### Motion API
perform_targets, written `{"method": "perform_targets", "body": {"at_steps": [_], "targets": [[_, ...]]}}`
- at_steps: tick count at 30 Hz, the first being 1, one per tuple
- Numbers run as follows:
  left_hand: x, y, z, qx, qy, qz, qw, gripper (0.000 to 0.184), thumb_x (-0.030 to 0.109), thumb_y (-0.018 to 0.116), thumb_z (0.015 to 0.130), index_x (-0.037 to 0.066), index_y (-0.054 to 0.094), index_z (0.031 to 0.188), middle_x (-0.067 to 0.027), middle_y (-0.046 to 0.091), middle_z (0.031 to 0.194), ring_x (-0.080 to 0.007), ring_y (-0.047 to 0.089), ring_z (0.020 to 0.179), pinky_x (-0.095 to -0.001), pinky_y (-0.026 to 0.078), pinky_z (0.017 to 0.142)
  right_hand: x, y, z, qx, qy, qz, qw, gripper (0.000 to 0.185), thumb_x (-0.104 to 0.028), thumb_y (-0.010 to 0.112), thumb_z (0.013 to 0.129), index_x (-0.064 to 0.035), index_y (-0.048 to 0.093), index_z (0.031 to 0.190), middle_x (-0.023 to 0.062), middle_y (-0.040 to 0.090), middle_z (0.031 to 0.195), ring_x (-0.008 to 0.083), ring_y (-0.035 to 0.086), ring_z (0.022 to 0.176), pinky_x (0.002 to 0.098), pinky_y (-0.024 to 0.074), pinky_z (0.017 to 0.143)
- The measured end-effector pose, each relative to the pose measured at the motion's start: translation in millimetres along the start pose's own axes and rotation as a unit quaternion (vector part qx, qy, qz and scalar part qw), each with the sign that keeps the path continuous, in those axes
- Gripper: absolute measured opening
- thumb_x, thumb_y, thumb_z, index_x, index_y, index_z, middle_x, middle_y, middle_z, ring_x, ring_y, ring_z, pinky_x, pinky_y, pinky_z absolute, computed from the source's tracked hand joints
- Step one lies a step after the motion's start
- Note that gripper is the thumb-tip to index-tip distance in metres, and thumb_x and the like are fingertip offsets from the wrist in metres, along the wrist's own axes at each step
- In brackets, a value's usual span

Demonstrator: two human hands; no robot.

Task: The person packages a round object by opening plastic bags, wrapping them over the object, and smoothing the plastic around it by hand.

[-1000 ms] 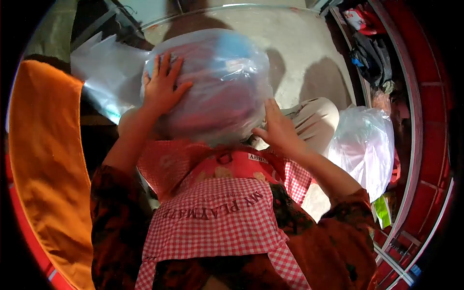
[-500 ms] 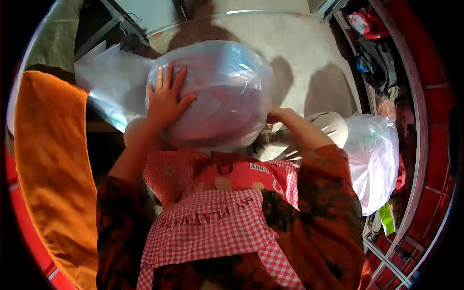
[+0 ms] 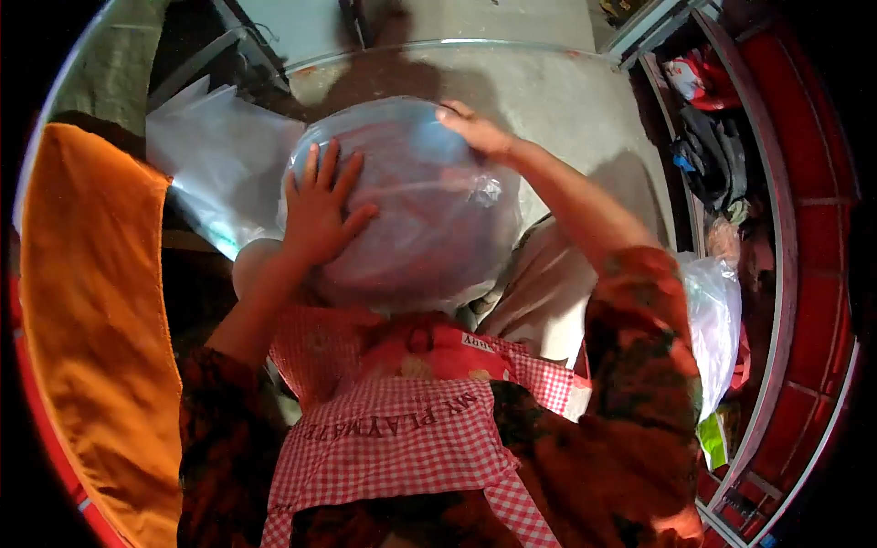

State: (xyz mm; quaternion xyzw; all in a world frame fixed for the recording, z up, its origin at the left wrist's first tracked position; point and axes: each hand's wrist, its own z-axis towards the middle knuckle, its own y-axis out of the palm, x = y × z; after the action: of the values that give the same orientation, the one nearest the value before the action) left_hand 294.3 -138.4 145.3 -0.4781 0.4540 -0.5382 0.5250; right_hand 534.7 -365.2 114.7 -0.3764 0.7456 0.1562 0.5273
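A rounded bundle in a clear plastic bag (image 3: 411,215) rests in my lap, with pinkish and bluish soft-looking contents blurred by the film. My left hand (image 3: 320,205) lies flat on its left side, fingers spread. At the far right edge of the bundle, my right hand (image 3: 480,135) touches the plastic with its fingers stretched toward the left; their undersides are hidden. A red-and-white checked apron (image 3: 384,443) with printed lettering covers my front, just below the bundle.
Flat clear plastic bags (image 3: 219,151) lie to the left, near an orange cloth (image 3: 96,310). Another filled clear bag (image 3: 711,320) stands at the right, beside a metal-framed rack (image 3: 776,210) holding dark and red items. Concrete floor (image 3: 566,110) shows ahead.
My right hand has moved from the bundle's lower right side up to its far right edge. The bundle sits slightly lower in view and looks flatter. My left hand stays on it.
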Motion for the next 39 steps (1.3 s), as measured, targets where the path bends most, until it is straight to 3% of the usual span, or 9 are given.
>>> {"method": "perform_targets", "body": {"at_steps": [2, 10, 14, 17, 19, 21, 23, 30, 39], "targets": [[1.4, -2.3, 1.6, -0.003, 0.0, -0.003, 1.0, 0.076, 0.057, 0.057, 0.084, 0.022, 0.035, 0.148, -0.0138, 0.02, 0.158, -0.0383, 0.015, 0.145, -0.0663, 0.017, 0.107, 18.8, -8.2, 32.2, -0.044, 0.176, 0.087, 0.98, 0.054, -0.047, 0.06, 0.09, -0.002, 0.061, 0.119, 0.0127, 0.064, 0.116, 0.027, 0.062, 0.105, 0.0388, 0.051, 0.09], [4.6, -15.4, 0.7, -0.035, -0.024, -0.039, 0.998, 0.077, 0.055, 0.056, 0.086, 0.022, 0.031, 0.151, -0.0121, 0.012, 0.161, -0.0379, 0.01, 0.147, -0.064, 0.014, 0.11, 155.4, -88.0, 83.1, -0.163, 0.274, -0.279, 0.906, 0.043, -0.039, 0.058, 0.09, -0.0029, 0.063, 0.112, 0.0106, 0.065, 0.103, 0.0255, 0.065, 0.091, 0.0348, 0.0524, 0.074], [5.2, -15.7, 1.2, -0.026, -0.015, -0.043, 0.999, 0.076, 0.055, 0.056, 0.087, 0.021, 0.032, 0.151, -0.0125, 0.014, 0.161, -0.0374, 0.009, 0.148, -0.0641, 0.014, 0.11, 104.6, -117.7, 82.0, 0.112, 0.081, -0.376, 0.916, 0.038, -0.035, 0.057, 0.09, -0.0034, 0.064, 0.109, 0.0095, 0.066, 0.097, 0.0247, 0.066, 0.083, 0.0329, 0.0532, 0.066], [3.8, -11.3, -1.4, -0.01, -0.017, -0.044, 0.999, 0.076, 0.056, 0.056, 0.086, 0.021, 0.034, 0.149, -0.0131, 0.016, 0.16, -0.0376, 0.012, 0.147, -0.0649, 0.014, 0.109, -3.3, -34.5, -15.5, 0.221, -0.189, -0.086, 0.953, 0.038, -0.029, 0.058, 0.094, 0.002, 0.063, 0.114, 0.0223, 0.066, 0.107, 0.0345, 0.064, 0.1, 0.0397, 0.0478, 0.092], [1.8, -8.3, -2.2, 0.01, -0.011, -0.051, 0.999, 0.075, 0.058, 0.057, 0.084, 0.02, 0.039, 0.146, -0.0139, 0.019, 0.159, -0.0377, 0.015, 0.146, -0.066, 0.015, 0.108, -20.6, 9.6, -70.0, 0.238, -0.337, -0.193, 0.89, 0.046, -0.036, 0.058, 0.095, 0.0015, 0.059, 0.123, 0.02, 0.061, 0.122, 0.0319, 0.056, 0.117, 0.0384, 0.0401, 0.102], [1.4, -7.2, -2.8, 0.015, -0.009, -0.05, 0.999, 0.075, 0.059, 0.058, 0.084, 0.02, 0.04, 0.145, -0.0143, 0.021, 0.158, -0.0382, 0.016, 0.146, -0.0672, 0.017, 0.107, 29.1, 17.2, -66.6, 0.186, -0.276, -0.193, 0.923, 0.046, -0.035, 0.056, 0.096, 0.001, 0.058, 0.124, 0.02, 0.058, 0.127, 0.0315, 0.053, 0.122, 0.0381, 0.0391, 0.103], [0.3, -4.1, -3.0, 0.019, -0.004, -0.045, 0.999, 0.075, 0.059, 0.058, 0.083, 0.02, 0.041, 0.145, -0.0147, 0.022, 0.157, -0.0386, 0.016, 0.145, -0.0685, 0.019, 0.105, 57.6, -9.8, -51.4, 0.068, 0.027, -0.068, 0.995, 0.045, -0.034, 0.057, 0.095, -0.0009, 0.056, 0.126, 0.0209, 0.052, 0.134, 0.035, 0.048, 0.126, 0.0396, 0.039, 0.104], [-5.1, 5.3, -6.3, 0.042, 0.003, -0.061, 0.997, 0.073, 0.06, 0.059, 0.083, 0.021, 0.043, 0.144, -0.0147, 0.023, 0.156, -0.0394, 0.015, 0.146, -0.0723, 0.021, 0.102, -36.9, 53.3, -97.3, 0.257, -0.354, -0.379, 0.815, 0.048, -0.035, 0.063, 0.089, -0.0055, 0.056, 0.126, 0.0184, 0.047, 0.139, 0.0389, 0.044, 0.127, 0.0478, 0.0376, 0.102], [-72.6, -1.9, 16.6, 0.021, -0.191, -0.331, 0.924, 0.058, 0.051, 0.054, 0.094, 0.012, 0.05, 0.136, -0.0182, 0.039, 0.145, -0.0304, 0.033, 0.138, -0.0488, 0.033, 0.107, 2.0, 90.4, -91.0, 0.205, -0.313, -0.532, 0.76, 0.06, -0.042, 0.066, 0.084, -0.0112, 0.051, 0.133, 0.0114, 0.041, 0.147, 0.0342, 0.033, 0.138, 0.0507, 0.031, 0.102]]}}
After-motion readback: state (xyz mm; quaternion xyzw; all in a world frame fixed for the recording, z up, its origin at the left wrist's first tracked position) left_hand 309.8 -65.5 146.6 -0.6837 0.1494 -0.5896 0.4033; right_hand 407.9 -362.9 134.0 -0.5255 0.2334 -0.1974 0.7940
